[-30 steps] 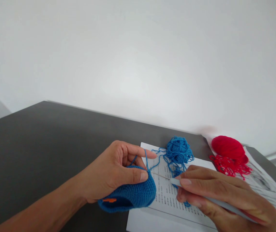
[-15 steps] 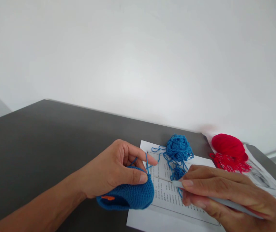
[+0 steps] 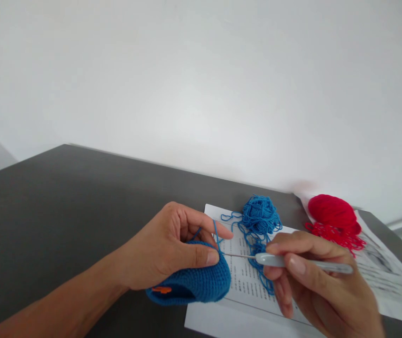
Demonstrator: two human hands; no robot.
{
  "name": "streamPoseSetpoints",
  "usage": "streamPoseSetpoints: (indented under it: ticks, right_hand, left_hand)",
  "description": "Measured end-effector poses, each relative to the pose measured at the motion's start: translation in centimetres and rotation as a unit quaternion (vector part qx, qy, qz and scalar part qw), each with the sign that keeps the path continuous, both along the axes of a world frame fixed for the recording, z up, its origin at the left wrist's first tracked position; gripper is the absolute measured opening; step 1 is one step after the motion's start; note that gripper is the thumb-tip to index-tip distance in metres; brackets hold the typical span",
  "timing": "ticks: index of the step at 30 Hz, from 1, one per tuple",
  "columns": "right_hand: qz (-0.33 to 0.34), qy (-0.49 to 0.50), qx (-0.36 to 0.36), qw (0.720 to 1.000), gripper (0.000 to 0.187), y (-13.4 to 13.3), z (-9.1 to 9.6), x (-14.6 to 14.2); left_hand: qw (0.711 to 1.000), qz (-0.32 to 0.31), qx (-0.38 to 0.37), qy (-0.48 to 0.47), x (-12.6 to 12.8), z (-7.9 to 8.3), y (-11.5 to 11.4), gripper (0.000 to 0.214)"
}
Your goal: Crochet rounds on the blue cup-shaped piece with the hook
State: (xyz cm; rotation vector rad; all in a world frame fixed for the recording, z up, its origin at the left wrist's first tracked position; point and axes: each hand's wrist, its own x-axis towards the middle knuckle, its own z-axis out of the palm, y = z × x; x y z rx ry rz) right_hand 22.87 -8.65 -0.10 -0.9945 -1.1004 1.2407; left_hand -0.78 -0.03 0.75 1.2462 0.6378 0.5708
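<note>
My left hand grips a blue crocheted cup-shaped piece with a small orange marker on its rim. The thumb presses on its top edge, and blue yarn runs over the forefinger. My right hand is closed round a crochet hook with a pale grey handle. The hook's thin metal tip reaches the piece's edge beside my left thumb. A loose ball of blue yarn lies just beyond both hands, its strand trailing to the piece.
A printed sheet lies under the work on the dark grey table. A ball of red yarn rests on another paper at the right. A white wall stands behind the table's far edge.
My right hand has turned, so the hook's handle now shows lying level across the fingers. The hook's tip has moved left to the edge of the blue piece.
</note>
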Motion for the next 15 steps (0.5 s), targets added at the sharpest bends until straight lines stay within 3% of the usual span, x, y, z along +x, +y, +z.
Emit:
streamPoseSetpoints:
  ticks: [3, 6, 10, 15]
  right_hand:
    - [-0.007, 0.135, -0.066, 0.989, 0.015, 0.6, -0.9, -1.8]
    - [-0.012, 0.181, -0.083, 0.980, 0.014, 1.0, -1.4, -3.5]
    - [-0.035, 0.180, -0.058, 0.981, 0.015, 1.0, -1.6, -4.6]
    - [-0.062, 0.172, -0.017, 0.983, 0.013, 0.7, -1.7, -4.7]
  left_hand:
    - [0.995, 0.088, 0.032, 0.014, 0.8, -0.3, -0.7, 0.029]
    - [0.987, 0.151, 0.052, 0.027, 1.8, -0.8, -1.5, 0.032]
    - [0.984, 0.178, 0.016, 0.028, 2.9, -1.0, -2.3, 0.034]
    - [0.983, 0.185, -0.013, -0.008, 3.1, -1.0, -2.7, 0.016]
